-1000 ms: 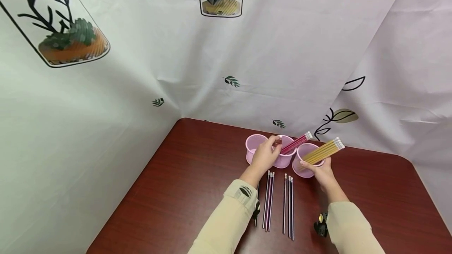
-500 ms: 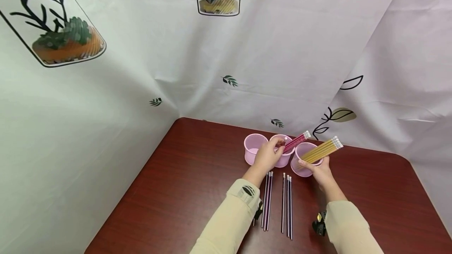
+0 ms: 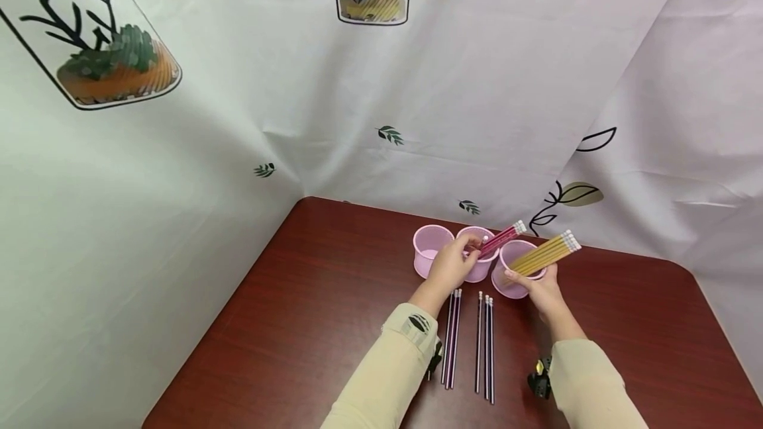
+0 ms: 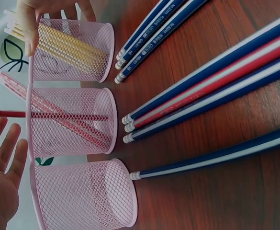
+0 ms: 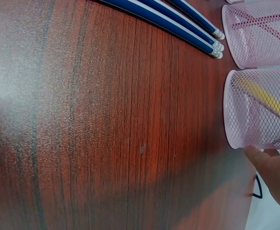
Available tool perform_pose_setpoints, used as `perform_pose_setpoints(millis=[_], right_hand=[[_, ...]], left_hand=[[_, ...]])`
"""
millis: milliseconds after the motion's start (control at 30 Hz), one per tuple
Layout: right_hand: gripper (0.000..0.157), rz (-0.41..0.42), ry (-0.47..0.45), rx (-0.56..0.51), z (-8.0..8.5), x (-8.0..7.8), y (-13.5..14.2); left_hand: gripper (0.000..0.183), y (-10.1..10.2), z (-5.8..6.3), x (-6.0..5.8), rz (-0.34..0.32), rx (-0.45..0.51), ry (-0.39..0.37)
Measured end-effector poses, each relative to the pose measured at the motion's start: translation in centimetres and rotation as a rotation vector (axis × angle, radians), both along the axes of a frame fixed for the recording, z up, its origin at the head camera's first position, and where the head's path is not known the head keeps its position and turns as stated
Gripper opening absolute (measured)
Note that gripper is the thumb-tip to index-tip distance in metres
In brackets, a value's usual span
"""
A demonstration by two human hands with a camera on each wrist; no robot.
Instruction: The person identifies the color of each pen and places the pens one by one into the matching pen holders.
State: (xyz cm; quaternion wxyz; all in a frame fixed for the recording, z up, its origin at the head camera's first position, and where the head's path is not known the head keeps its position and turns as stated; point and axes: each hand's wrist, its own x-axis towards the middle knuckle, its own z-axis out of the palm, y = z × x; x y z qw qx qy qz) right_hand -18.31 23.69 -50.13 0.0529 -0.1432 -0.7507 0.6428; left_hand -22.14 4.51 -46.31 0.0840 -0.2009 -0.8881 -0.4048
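Pinching a red pencil (image 4: pixel 65 115) in the middle cup (image 3: pixel 478 273) with the loosely spread left hand (image 3: pixel 450 263); gripping the right cup (image 3: pixel 507 287) with the curled right hand (image 3: pixel 544 290); probably best releasing gently, avoiding tipping either cup.

Red pencil (image 4: pixel 13 114) upright in middle cup (image 4: pixel 65 143)

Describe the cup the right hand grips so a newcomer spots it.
On the brown table, three pink cups form a row near the far edge. Take the rightmost cup, by the right hand; only it holds yellow pencils.
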Motion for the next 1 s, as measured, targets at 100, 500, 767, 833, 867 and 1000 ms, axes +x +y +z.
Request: perform_pose_setpoints(millis=[100, 500, 767, 833, 867, 1000], right_hand=[[0.09, 0.009, -0.025, -0.013, 0.3, 0.1, 0.1], [0.089, 0.016, -0.047, -0.007, 0.4, 0.1, 0.0], [0.09, 0.016, -0.054, -0.017, 0.6, 0.3, 0.0], [0.092, 0.02, -0.049, -0.022, 0.5, 0.3, 0.0], [0.094, 0.027, -0.044, -0.014, 0.4, 0.3, 0.0], [0.099, 0.027, -0.018, 0.005, -1.3, -0.4, 0.8]], left_hand=[[0.018, -0.4, -0.1, 0.0, -0.014, 0.005, 0.011], [0.011, -2.6, -1.6, 1.0, -0.048, -0.124, 0.119], [0.015, -3.5, -3.7, 2.0, -0.107, -0.293, 0.03], [0.016, -3.5, -4.1, 2.4, -0.102, -0.332, 0.045], [0.017, -3.5, -4.4, 2.6, -0.097, -0.354, 0.05], [0.016, -3.5, -4.9, 3.2, -0.081, -0.439, 0.03]])
